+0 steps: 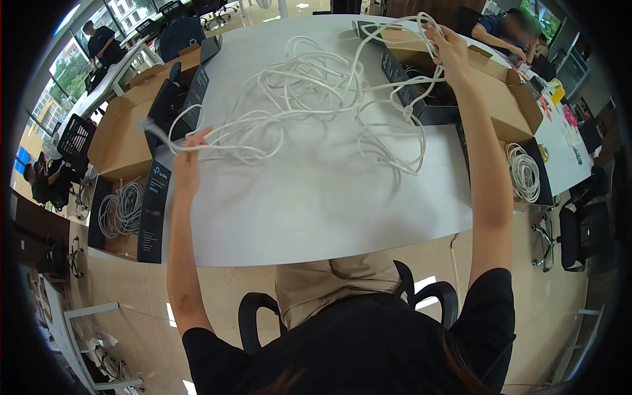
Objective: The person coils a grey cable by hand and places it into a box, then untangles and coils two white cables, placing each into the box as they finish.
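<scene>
A long white cable point(309, 82) lies in a loose tangle over the middle and far part of the white table. At the left, my left hand point(189, 155) is closed on a strand of this cable, its blurred end sticking out to the left past the fingers. My right hand point(449, 52) is raised at the far right, with its fingers closed around loops of the same cable. From there a knotted bunch point(408, 131) hangs down to the tabletop. The right hand is above an open black box point(421, 108), partly hidden by the forearm and the cable.
On the left edge stands an open box point(156, 210) holding a coiled grey-white cable point(122, 209); another open box point(187, 99) is behind it. A coiled white cable point(523, 172) lies in a box at the right. Other people sit or stand at tables further off.
</scene>
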Available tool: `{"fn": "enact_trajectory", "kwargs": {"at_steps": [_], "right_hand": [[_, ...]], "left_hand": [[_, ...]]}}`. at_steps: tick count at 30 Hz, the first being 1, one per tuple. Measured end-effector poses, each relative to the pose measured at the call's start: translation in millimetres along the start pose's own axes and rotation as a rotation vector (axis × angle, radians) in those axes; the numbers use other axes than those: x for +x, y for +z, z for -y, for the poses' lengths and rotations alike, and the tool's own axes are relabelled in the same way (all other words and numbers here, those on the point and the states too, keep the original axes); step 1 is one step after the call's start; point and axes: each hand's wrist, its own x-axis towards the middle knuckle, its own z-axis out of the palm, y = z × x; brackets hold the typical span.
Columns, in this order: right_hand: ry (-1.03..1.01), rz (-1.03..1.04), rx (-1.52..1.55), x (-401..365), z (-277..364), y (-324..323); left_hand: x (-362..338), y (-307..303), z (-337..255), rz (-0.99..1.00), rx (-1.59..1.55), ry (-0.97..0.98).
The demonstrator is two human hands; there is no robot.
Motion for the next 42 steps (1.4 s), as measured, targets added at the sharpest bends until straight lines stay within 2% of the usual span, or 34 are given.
{"fn": "enact_trajectory", "kwargs": {"at_steps": [3, 7, 10, 14, 19, 23, 25, 28, 29, 32, 34, 36, 38, 40, 42], "right_hand": [[0.029, -0.034, -0.026, 10.3, -21.4, -18.8], [0.096, -0.090, -0.002, 25.9, -48.8, -42.3], [0.172, -0.226, 0.023, 30.3, -59.7, -54.2], [0.164, -0.401, -0.127, 40.0, -86.3, -75.1], [0.134, -0.424, -0.194, 37.1, -96.3, -72.8], [-0.043, -0.306, -0.285, 37.0, -91.8, -60.1], [-0.153, -0.245, -0.298, 29.5, -79.7, -46.4], [-0.193, -0.183, -0.291, 4.5, -30.1, -22.4], [-0.071, -0.073, -0.059, 1.8, -23.6, -17.7], [0.201, 0.177, 0.219, -19.8, 15.8, 2.5], [0.367, 0.257, 0.458, -22.4, 12.1, 12.8], [0.444, 0.304, 0.560, -30.2, 13.0, 24.6], [0.475, 0.266, 0.609, -40.2, 23.8, 36.6], [0.482, 0.271, 0.696, -41.5, 26.8, 41.5], [0.472, 0.312, 0.811, -40.6, 21.4, 39.2]], "left_hand": [[-0.4, -9.3, 10.6, -0.139, -0.371, -0.214], [-1.8, -30.1, 31.8, -0.313, -0.653, -0.360], [-6.2, -47.6, 48.6, -0.428, -0.744, -0.329], [-5.7, -67.6, 52.9, -0.606, -0.761, -0.381], [6.4, -51.7, 37.3, -0.537, -0.673, -0.399], [11.3, -27.8, 3.3, -0.277, -0.418, -0.355], [11.5, -18.9, -3.5, -0.159, -0.296, -0.265], [12.1, -5.4, -22.8, -0.131, -0.220, -0.198], [11.5, -1.8, -34.8, -0.147, -0.184, -0.146], [-8.5, 14.1, -86.6, -0.178, 0.012, -0.204], [-21.0, 30.5, -122.7, -0.335, 0.383, 0.131], [-41.9, 57.3, -136.6, -0.344, 0.236, 0.218], [-50.3, 82.3, -166.4, -0.210, 0.304, 0.411], [-48.9, 94.6, -192.7, -0.085, 0.282, 0.509], [-39.8, 108.7, -209.6, 0.206, 0.224, 0.095]]}}
